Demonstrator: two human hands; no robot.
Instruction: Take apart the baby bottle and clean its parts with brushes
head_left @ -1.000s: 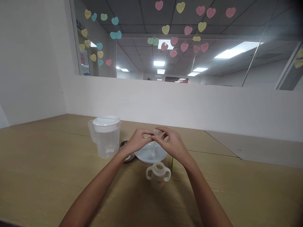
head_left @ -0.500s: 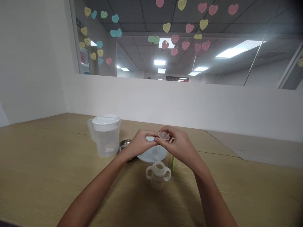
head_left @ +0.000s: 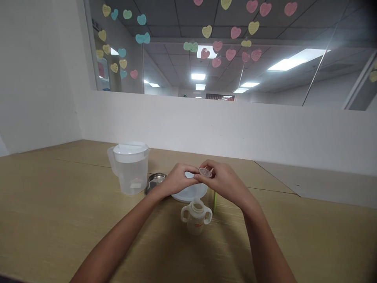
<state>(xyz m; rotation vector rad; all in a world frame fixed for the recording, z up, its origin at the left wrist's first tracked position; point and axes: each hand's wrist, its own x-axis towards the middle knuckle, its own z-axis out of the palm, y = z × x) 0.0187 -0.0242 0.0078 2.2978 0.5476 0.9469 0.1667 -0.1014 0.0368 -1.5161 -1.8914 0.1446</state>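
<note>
Head view shows the brown table (head_left: 59, 220), smooth and slightly shiny, crossed by thin seams. At left stands my tall pitcher (head_left: 133, 175), of cloudy plastic, its white lid already on. My left hand (head_left: 179, 179) and right hand (head_left: 222, 179) are raised, brought together at the fingertips. Under them lies the white dish (head_left: 188, 195), round and shallow, partly covered by my fingers. On the near side stands the bottle (head_left: 196, 225), upright, of milky plastic, with 2 loop handles and red lettering; its mouth is open. Left of the dish is the round metal tin (head_left: 156, 179), shiny at the rim. To the right, the green thing (head_left: 215, 202) is mostly hidden. Smallest is the clear disc (head_left: 205, 172), pinched by my right hand above the dish; whether my left fingers also grip it, I cannot tell. I judge the work is halfway: the bottle is open, the disc remains off it.
</note>
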